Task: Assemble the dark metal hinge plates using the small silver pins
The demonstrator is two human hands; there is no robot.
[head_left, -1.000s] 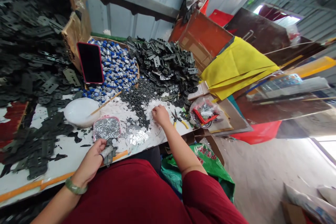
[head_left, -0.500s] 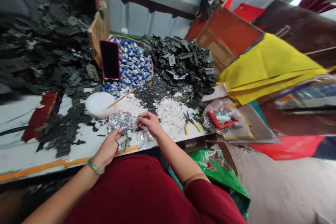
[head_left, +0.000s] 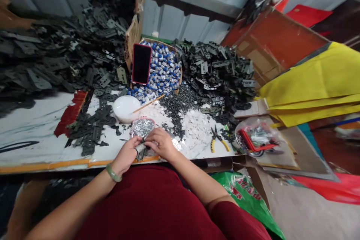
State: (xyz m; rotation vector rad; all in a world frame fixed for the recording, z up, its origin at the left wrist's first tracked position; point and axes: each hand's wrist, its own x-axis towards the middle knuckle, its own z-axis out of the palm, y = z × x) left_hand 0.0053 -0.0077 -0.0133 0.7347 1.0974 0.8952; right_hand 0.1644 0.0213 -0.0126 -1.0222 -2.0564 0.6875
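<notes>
My left hand (head_left: 127, 157), with a green bangle at its wrist, is closed on a small grey part (head_left: 140, 147) at the table's front edge. My right hand (head_left: 163, 144) meets it there, its fingertips pinched at the same part; a small dark bit shows between the fingers, too small to name. Just beyond the hands stands a pink-rimmed tray (head_left: 143, 126) of shiny small metal pieces. A white bowl (head_left: 126, 108) is behind it to the left, with a thin wooden stick (head_left: 149, 103) beside it.
Heaps of dark slotted parts (head_left: 104, 52) lie left and at the back right. A phone (head_left: 141, 63) stands before a pile of blue-and-silver pieces (head_left: 164, 69). Small white pieces (head_left: 197, 127), yellow-handled pliers (head_left: 218, 140) and a bag with red items (head_left: 255, 137) are to the right.
My right hand has come from beside the pink-rimmed tray back to my left hand, and their fingertips now meet at the grey part. The view has swung left.
</notes>
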